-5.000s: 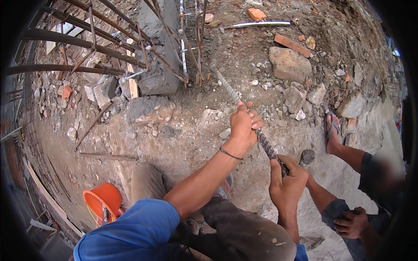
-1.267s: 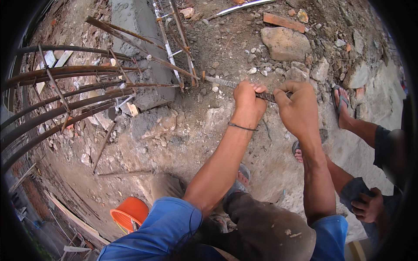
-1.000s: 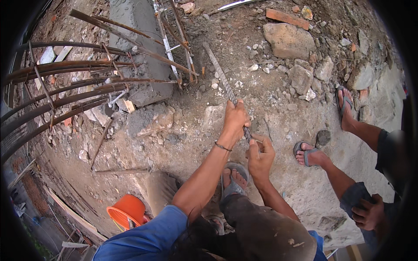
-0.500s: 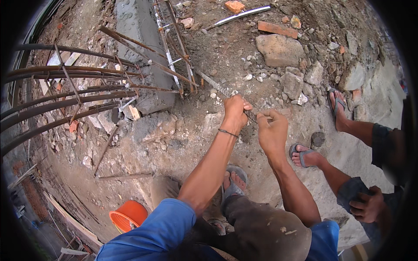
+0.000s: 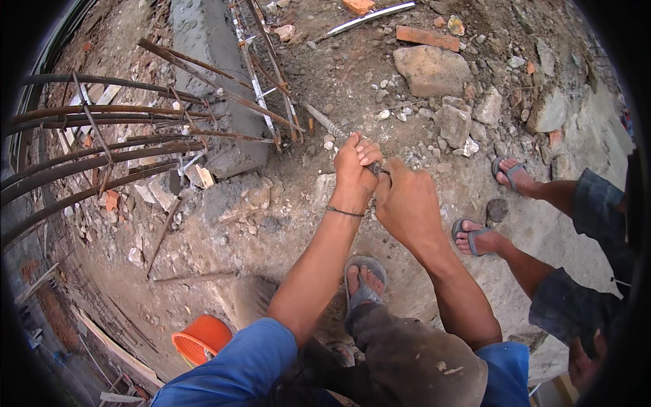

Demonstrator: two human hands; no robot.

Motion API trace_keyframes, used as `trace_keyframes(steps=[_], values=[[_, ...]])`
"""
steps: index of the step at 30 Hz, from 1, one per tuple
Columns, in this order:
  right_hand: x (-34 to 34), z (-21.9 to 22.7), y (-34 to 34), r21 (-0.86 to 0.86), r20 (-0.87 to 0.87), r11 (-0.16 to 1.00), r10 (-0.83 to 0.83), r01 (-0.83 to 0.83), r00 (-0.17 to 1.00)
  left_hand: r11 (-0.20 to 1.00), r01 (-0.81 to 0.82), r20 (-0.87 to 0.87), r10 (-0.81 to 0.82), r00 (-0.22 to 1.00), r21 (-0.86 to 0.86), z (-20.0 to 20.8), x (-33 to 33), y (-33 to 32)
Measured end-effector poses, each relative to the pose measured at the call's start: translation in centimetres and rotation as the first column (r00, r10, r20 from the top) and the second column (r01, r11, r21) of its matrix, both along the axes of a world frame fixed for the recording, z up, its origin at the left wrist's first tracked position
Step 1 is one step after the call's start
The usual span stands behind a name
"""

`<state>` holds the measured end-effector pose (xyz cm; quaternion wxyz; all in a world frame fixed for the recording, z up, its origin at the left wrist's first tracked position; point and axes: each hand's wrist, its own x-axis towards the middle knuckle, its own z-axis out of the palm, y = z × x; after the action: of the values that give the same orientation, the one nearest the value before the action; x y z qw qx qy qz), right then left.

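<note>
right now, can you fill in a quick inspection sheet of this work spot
Surface: bare soil, strewn with stones and rubble
Item in hand: ribbed rod, slanting, its middle hidden by fingers
Clutter: orange bucket tipped toward lower left; reddish brick beside a large rock
Hands: left hand gripping the rod; right hand closed at its nearer part
Cables: nothing seen
Surroundings: rusty rebar and grey concrete column, left; another person's sandalled foot, right
</note>
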<state>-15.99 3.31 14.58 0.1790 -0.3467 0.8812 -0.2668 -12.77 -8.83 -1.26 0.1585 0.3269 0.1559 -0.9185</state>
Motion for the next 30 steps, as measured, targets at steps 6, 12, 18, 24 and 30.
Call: trace_keyframes(steps=[6, 12, 18, 24, 30], values=[[2.7, -6.3, 0.1, -0.120, 0.213, 0.941, -0.286, 0.316, 0.934, 0.930, 0.306, 0.446, -0.190, 0.875, -0.203, -1.0, 0.0, 0.5], [7.6, -7.5, 2.1, -0.305, 0.155, 0.869, -0.359, 0.390, 0.920, 0.862, 0.386, 0.500, -0.188, 0.845, -0.328, -0.2, 1.2, 0.9], [7.8, -3.6, 2.7, -0.251, 0.289, 0.912, -0.248, 0.323, 0.925, 0.826, 0.264, 0.248, -0.157, 0.956, -0.497, 6.4, 3.2, 2.0], [8.0, -3.6, 2.4, 0.132, 0.413, 0.972, -0.232, 0.194, 0.881, 0.870, 0.341, 0.278, -0.249, 0.928, -0.356, 2.5, 6.0, 1.8], [10.8, -14.0, 3.1, 0.151, 0.816, 0.827, -0.414, 0.541, 0.404, 0.779, 0.540, 0.570, -0.298, 0.766, -0.319, 1.1, 10.8, 6.3]])
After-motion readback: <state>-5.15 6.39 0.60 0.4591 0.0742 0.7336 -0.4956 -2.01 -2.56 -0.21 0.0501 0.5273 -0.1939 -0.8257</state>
